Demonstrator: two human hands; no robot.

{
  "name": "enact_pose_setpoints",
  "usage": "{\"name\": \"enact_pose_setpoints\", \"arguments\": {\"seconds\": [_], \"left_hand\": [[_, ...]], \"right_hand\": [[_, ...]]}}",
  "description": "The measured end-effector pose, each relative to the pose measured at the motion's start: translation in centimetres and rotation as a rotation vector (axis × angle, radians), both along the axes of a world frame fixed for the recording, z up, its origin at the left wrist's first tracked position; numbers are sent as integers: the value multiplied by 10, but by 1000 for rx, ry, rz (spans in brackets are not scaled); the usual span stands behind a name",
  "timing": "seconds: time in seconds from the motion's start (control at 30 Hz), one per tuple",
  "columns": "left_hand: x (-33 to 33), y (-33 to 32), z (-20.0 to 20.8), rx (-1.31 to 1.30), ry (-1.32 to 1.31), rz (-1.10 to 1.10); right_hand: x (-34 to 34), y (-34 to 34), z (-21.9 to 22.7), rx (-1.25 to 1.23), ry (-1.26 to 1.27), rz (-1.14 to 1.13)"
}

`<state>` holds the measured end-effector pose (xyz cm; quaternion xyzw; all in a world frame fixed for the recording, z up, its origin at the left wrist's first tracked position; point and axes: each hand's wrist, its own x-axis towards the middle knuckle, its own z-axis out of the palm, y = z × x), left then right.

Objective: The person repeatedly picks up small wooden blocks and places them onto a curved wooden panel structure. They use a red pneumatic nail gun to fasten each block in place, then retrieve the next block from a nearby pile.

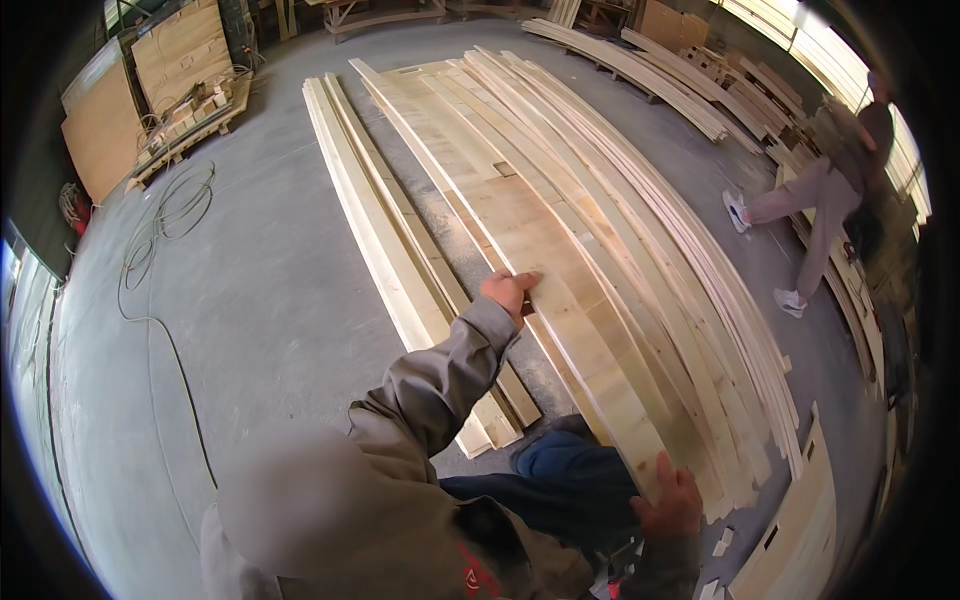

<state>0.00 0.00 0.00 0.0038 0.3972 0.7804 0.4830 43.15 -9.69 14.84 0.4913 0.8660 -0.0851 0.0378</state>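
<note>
A long, pale wooden board lies lengthwise before me, on top of other boards. My left hand grips its left edge about midway, thumb on the upper face and the other fingers curled beneath. At the near end, my right hand is closed on the board's corner; part of its fingers is hidden. More long boards are spread in a stack to the right, their near ends uneven. A small rectangular notch shows in the wood farther up.
Narrow timber beams lie on the floor to the left. A cable snakes across the grey floor. Leaning panels and a pallet of wood blocks stand far left. On the right, a person strides near more stacked lumber.
</note>
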Motion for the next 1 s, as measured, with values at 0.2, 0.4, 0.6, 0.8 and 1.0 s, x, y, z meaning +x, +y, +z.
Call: {"name": "enact_pose_setpoints", "arguments": {"seconds": [0.2,0.4,0.6,0.8,1.0], "left_hand": [[-103,-28,-4,-51,33,95],[-194,-39,-38,-189,54,193],[-229,-66,-102,-244,-7,199],[-104,-139,-66,-82,-88,-235],[-49,-130,-89,-160,5,-447]], "right_hand": [[-84,-10,-26,3,138,73],[-171,5,-21,-46,31,150],[-213,-14,-52,-135,-25,139],[-240,-3,-96,-181,-36,139],[-260,4,-100,-122,-33,123]]}}
